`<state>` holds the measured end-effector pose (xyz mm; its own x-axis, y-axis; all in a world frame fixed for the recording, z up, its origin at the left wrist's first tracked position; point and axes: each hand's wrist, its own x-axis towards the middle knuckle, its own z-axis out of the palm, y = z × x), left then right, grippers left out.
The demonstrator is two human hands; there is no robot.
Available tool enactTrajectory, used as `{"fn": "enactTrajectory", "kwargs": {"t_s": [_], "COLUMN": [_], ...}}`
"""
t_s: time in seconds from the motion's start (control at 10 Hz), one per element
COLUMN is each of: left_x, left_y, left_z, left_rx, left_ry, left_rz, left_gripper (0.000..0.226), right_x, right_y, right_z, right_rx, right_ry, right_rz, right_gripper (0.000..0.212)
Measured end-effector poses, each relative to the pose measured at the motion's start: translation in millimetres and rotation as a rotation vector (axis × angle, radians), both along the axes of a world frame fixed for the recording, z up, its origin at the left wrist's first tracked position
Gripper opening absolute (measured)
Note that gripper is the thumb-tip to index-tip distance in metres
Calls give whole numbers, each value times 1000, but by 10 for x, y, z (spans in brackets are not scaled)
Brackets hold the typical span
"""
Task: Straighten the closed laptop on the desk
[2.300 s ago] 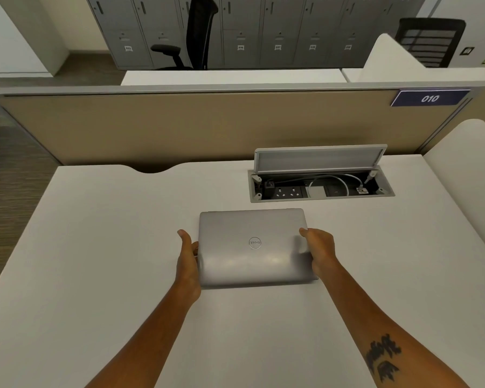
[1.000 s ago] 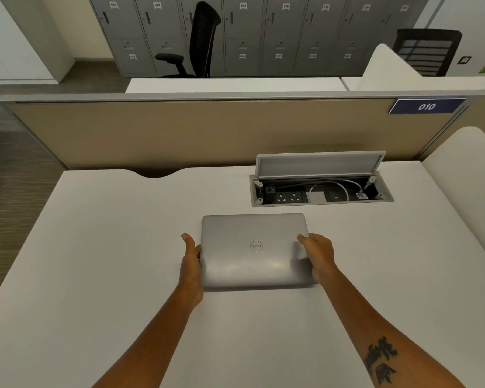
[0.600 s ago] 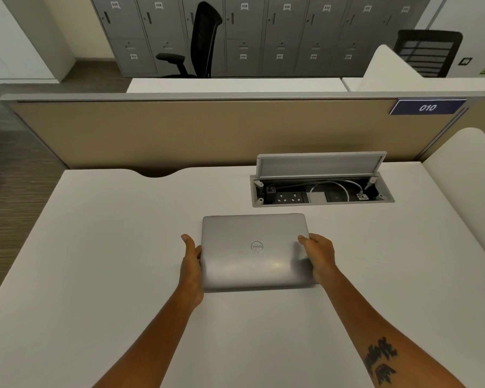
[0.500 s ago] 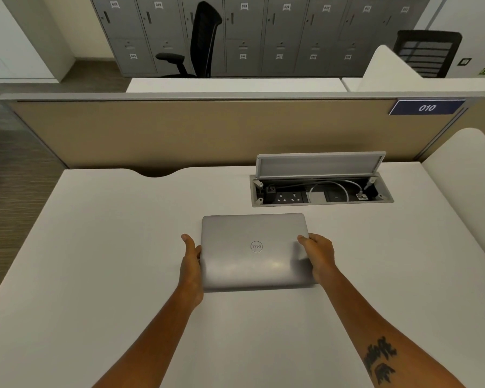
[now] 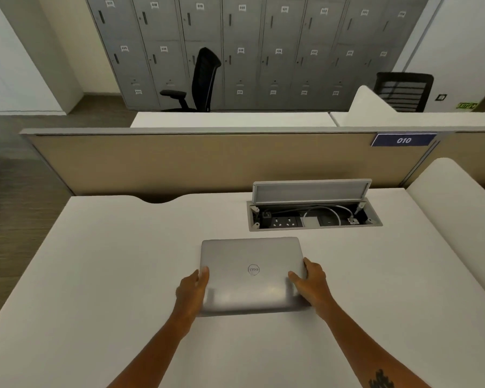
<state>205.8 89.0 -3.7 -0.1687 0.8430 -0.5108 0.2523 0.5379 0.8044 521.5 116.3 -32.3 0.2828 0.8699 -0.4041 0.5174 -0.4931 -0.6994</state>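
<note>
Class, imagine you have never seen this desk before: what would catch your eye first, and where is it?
The closed silver laptop at the centre of the white desk, gripped by the left hand and right hand at its sides. Behind it, an open cable box shows sockets and a white cable.

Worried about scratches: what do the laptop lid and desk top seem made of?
Laptop: likely brushed metal, silver satin with soft blurred reflections, though painted plastic is possible. Desk: probably white matte laminate, uniform and glare-free.

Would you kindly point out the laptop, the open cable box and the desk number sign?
laptop [image 5: 252, 256], head view, lid above the logo.
cable box [image 5: 311, 191], head view, raised flap.
desk number sign [image 5: 403, 140], head view, on the digits.
</note>
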Motion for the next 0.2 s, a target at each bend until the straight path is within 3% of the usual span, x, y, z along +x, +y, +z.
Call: {"fn": "enactTrajectory", "kwargs": {"t_s": [0.1, 0.2], "left_x": [-50, -183], "left_y": [-89, -38], "left_z": [59, 147], "left_rx": [70, 309], "left_ry": [346, 681], "left_rz": [-116, -170], "left_gripper": [98, 99], "right_x": [-38, -78], "right_y": [-175, -231], "right_z": [61, 216], "right_rx": [-23, 184], "right_ry": [-166, -311], "right_rz": [102, 140], "right_gripper": [83, 79]}}
